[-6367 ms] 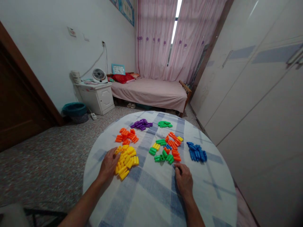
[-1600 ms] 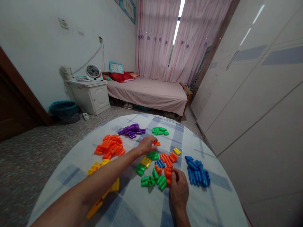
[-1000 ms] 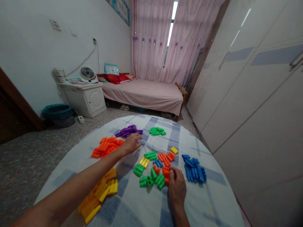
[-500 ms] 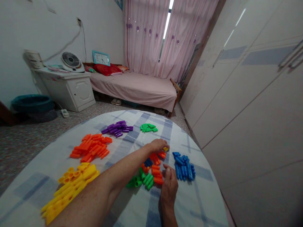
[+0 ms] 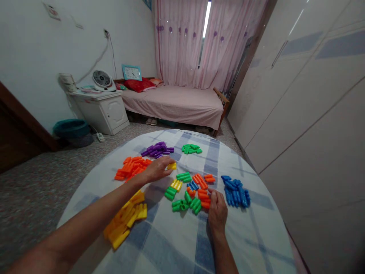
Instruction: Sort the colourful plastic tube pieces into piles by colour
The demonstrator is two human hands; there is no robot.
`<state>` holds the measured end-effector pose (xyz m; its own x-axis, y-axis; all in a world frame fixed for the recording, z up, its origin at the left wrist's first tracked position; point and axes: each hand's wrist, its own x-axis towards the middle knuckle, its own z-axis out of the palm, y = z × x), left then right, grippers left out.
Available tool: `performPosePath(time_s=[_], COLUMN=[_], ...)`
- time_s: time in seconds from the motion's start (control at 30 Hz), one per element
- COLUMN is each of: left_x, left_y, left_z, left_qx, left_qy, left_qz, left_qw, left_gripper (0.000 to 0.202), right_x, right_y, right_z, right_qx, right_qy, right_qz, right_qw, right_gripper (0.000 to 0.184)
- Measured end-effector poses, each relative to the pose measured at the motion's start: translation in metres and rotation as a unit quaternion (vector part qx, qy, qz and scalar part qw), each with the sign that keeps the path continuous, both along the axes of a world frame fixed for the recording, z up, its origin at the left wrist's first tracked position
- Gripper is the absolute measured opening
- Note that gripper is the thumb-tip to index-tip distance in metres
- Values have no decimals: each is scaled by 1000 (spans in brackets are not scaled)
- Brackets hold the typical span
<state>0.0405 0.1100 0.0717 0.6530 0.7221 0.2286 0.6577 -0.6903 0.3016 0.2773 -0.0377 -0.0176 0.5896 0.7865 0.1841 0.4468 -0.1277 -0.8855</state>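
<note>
Near the middle of the round counter [image 5: 171,238] lies a mixed cluster [image 5: 193,185] of coloured pieces. Around it sit the yellow pile [image 5: 131,215] at 8 o'clock, the orange pile [image 5: 133,167] at 10, the purple pile [image 5: 157,148] at 11, the green pile [image 5: 191,148] at 12 and the blue pile [image 5: 236,193] at 3. The right hand [image 5: 218,209] rests at the cluster's 4 o'clock, its grip impossible to tell. The left hand [image 5: 159,168], over the cluster's 1 o'clock edge half a second ago, is now at its 10 o'clock, fingertips pinching a yellow block [image 5: 172,166]. The cluster is one yellow block smaller.
</note>
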Motion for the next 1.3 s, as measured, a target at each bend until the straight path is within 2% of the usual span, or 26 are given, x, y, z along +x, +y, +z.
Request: performPosePath(time_s=[0.13, 0.27, 0.37, 0.47, 0.6, 0.77, 0.87, 0.97, 1.13, 1.3], left_x=[-73, -112, -128, -136, -140, -142, -135, -110, -36, 26], left_y=[-41, -70, -80, -89, -110, -130, -129, -123, -103, -78], left_z=[3, -7, -13, -13, -11, -17, -15, -6, 0, -15], left_qx=[-19, -31, -13, 0, 2, 2, 32, 12, -43, -101], left_qy=[-5, 4, -9, -21, -12, -15, -63, -91, -51, 69], left_qz=[25, 55, 87, 121, 138, 149, 185, 186, 143, 155], left_qw=[1000, 998, 996, 992, 990, 989, 980, 978, 987, 980], left_gripper=[26, 30, 30, 30, 35, 36, 36, 34, 32, 39], right_x=[2, 4, 5, 6, 6, 3, 2, 2, 4, 3], right_y=[1, 1, 0, 2, 4, 3, 3, 3, 2, 2], right_z=[-2, -5, -5, -6, -5, 0, 1, -1, -2, 0], right_qx=[-9, -12, -14, -17, -25, -30, -29, -28, -19, -24], right_qy=[-19, -41, -47, -49, -54, -59, -65, -72, -73, -69], right_qz=[9, 10, 10, 14, 12, 14, 15, 17, 20, 20], right_qw=[1000, 999, 999, 999, 998, 998, 997, 997, 997, 997], right_gripper=[42, 44, 46, 47, 47, 47, 48, 47, 46, 44])
